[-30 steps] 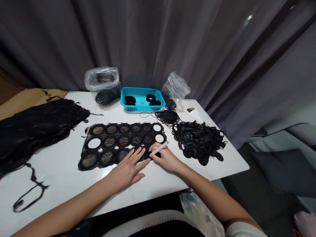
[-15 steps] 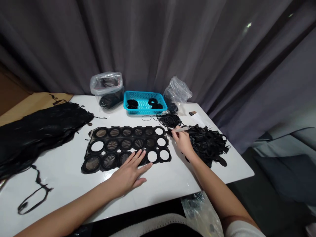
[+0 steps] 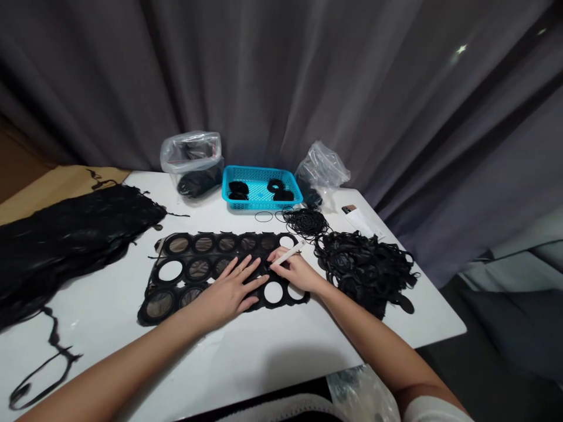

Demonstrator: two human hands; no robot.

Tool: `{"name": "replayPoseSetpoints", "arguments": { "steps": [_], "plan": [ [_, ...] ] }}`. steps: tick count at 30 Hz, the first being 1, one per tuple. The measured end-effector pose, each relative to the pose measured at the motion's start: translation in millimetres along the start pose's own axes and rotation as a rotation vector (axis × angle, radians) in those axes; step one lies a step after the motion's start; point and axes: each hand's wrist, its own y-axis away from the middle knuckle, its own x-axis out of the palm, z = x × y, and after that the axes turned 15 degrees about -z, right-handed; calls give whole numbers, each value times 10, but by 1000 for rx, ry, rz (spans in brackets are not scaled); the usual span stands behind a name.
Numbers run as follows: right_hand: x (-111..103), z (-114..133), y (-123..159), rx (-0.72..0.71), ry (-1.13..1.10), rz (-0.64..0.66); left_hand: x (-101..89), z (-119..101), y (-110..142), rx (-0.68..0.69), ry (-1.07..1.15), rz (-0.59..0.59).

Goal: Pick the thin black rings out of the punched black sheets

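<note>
Hands, head view: While the left hand (image 3: 231, 293) lies flat with fingers spread on the black sheet (image 3: 215, 254), the right hand (image 3: 295, 271) pinches a pale slim tool (image 3: 289, 253); the hands are just beside each other, contact between them unclear.
Black sheet: flat on the white worktop (image 3: 299, 351) before the person, with three rows of round outlines, partly covered by both hands.
White rounds: one at the left of the middle row (image 3: 170, 270), others towards the right end.
Tool tip: at the middle row; what it touches is hidden by the fingers.
Right side: a tangled pile of black strips (image 3: 365, 266), a heap of thin black rings (image 3: 310, 223) behind it.
Back edge: a blue basket (image 3: 261, 206) holding black bundles (image 3: 238, 189), between two clear plastic bags (image 3: 191, 152).
Left side: a large black stack (image 3: 74, 217) and a loose black strip (image 3: 57, 340).
</note>
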Motion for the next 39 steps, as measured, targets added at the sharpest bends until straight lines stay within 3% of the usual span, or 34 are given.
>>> {"name": "replayPoseSetpoints", "arguments": {
  "steps": [9,16,18,22,24,27,31,34,39],
  "plan": [
    [6,31,8,-8,49,-1,9,-23,-15,-5,5,-2],
    [308,67,231,-208,425,-71,-20,-48,-30,-10,-19,8],
    [211,-31,154,-178,466,-132,-32,-64,-21,-12,-28,6],
    [-298,-285,-197,8,444,-449,-82,-93,-23,-19,-53,38],
    [-471,-349,-360,12,424,-490,-104,-88,-76,-18,-57,48],
    [-410,-341,-511,-82,339,-384,-90,-27,-235,-52,-79,21],
    [-49,-287,-565,-180,211,-172,26,141,-411,-105,-121,-55],
    [76,-279,-549,-134,146,-106,111,249,-403,-92,-87,-64],
    [40,-282,-532,-59,58,-72,129,274,-339,-94,-71,-38]
  ]
}}
